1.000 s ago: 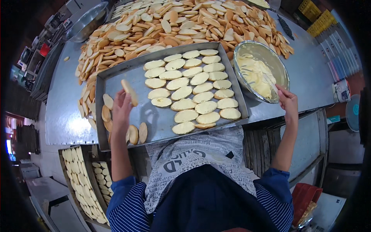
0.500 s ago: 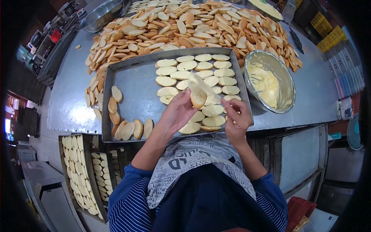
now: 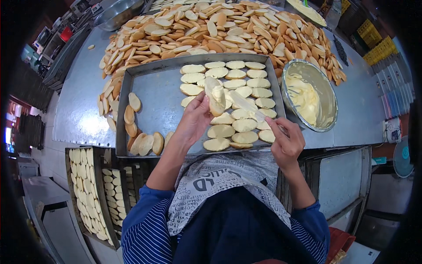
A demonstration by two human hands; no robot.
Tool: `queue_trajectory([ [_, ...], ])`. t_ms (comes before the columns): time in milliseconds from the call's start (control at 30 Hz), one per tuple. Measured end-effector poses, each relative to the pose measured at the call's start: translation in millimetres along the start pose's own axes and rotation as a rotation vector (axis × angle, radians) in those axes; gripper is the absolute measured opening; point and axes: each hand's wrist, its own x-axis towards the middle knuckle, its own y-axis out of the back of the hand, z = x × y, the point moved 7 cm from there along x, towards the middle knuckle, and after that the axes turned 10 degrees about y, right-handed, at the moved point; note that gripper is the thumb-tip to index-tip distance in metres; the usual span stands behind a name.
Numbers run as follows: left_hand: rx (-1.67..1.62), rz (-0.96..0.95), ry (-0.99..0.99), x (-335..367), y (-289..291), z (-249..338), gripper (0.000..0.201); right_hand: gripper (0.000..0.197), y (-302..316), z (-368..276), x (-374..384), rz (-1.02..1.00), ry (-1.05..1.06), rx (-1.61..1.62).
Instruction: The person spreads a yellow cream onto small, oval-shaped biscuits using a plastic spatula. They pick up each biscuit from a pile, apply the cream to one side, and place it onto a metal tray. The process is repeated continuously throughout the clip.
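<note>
— Where is the bread slice?
— The left hand (image 3: pixel 193 121) pinches the bread slice (image 3: pixel 216 97) at its lower end, fingers closed round it, holding it up over the metal tray (image 3: pixel 154 94).
— And the other hand?
— The right hand (image 3: pixel 288 143) grips a spreading knife (image 3: pixel 247 105), its blade lying across the slice's face, beside the bowl (image 3: pixel 327 94) of cream.

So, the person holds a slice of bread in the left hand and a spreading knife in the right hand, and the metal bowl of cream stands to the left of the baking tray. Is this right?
Not quite. In the head view the metal bowl of cream stands to the right of the baking tray, not the left. The rest holds: the left hand holds a slice of bread, and the right hand holds a spreading knife.
</note>
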Motion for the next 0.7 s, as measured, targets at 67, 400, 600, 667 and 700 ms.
queue_trajectory([
  [67,0.037,0.029,-0.003,1,-4,-1,0.042,0.055,-4,-5,6,0.029,0.004,0.026],
  [400,-0.141,-0.085,0.091,-2,1,-6,0.046,0.053,-6,-16,-8,0.001,0.131,-0.071],
  [600,-0.115,-0.106,0.175,-10,-15,-19,0.052,0.051,-36,5,7,-0.043,0.11,-0.164],
  [667,-0.031,-0.069,0.129,-10,-12,-15,0.052,0.053,-37,13,12,-0.03,0.012,-0.117],
  [700,0.032,-0.043,0.083,-10,-9,-10,0.052,0.053,-35,17,12,0.005,-0.026,-0.073],
])
